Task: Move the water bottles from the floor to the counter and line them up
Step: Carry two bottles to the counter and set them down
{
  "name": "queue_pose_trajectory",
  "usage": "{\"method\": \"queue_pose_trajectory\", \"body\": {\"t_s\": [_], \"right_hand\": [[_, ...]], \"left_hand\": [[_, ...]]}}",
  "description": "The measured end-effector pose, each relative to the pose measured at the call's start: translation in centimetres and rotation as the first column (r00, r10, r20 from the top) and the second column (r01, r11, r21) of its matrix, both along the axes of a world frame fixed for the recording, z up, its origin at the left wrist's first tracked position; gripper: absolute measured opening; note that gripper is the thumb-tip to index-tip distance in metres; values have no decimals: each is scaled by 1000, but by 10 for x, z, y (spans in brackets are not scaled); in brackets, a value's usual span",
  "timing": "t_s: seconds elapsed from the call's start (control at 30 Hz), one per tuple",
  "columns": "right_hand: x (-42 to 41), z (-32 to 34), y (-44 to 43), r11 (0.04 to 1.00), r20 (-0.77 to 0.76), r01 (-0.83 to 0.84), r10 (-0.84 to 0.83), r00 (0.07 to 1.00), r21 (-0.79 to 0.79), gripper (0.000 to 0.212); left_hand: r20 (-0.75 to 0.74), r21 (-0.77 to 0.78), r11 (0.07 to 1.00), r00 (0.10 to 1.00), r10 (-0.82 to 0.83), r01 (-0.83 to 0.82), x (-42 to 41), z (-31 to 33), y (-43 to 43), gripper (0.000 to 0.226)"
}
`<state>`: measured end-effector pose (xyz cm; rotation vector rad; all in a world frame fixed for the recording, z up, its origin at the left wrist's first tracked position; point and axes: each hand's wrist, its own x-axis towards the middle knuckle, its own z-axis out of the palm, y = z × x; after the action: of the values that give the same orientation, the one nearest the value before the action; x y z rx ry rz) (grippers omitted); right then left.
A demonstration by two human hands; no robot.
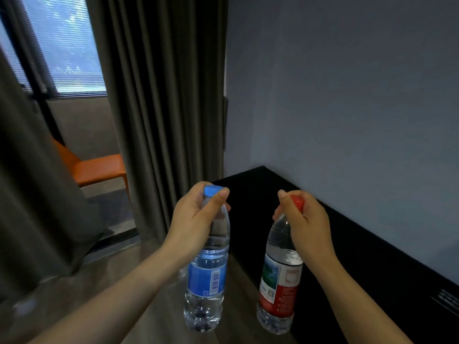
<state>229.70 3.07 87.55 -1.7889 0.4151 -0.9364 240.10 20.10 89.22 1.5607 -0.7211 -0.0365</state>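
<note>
I'm in the carry step, a bottle in each hand and neither set down. My left hand [196, 214] is curled round the neck of the blue bottle [207, 276], thumb and fingers clamped just under its cap. My right hand [305, 224] grips the red bottle [280, 281] the same way, with its cap tucked into the palm. Both bottles hang roughly upright and apart from each other. The blue one hangs over the floor [149, 306], just outside the front edge of the black tabletop [372, 281]. The red one hangs right at that edge, and I can't tell whether its base has crossed over the tabletop. I see no bottles standing on the tabletop, though its near end is out of view.

As I judge it, the next move is to swing both hands forward and right over the tabletop, then lower each base flat. The far corner, where the tabletop meets the wall [347, 95] beside the curtain [161, 95], looks a sensible start for the row. The bottles are held high and may swing, so I'd go down slowly and let go only once each stands steady. I'd place them side by side along the back edge.
</note>
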Motion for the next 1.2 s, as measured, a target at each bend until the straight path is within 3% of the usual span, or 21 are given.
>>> {"method": "queue_pose_trajectory", "body": {"t_s": [0.17,0.5,0.73,0.97,1.2], "right_hand": [[66,-18,-22,991,-72,127,-124,990,46,24],[176,-70,-89,945,-172,279,-250,953,173,18],[239,-115,-157,935,-238,309,-264,934,176,19],[282,-155,-215,885,-315,376,-287,905,274,23],[320,-196,-242,826,-453,503,-358,817,255,20]], "left_hand": [[-42,78,993,996,-84,87,89,-15,-37,21],[-114,175,955,969,-221,238,219,-73,-130,29],[-183,232,925,947,-263,302,283,-109,-205,35],[-286,300,873,909,-302,384,334,-141,-272,41],[-315,409,780,875,-366,474,382,-183,-320,27]]}}
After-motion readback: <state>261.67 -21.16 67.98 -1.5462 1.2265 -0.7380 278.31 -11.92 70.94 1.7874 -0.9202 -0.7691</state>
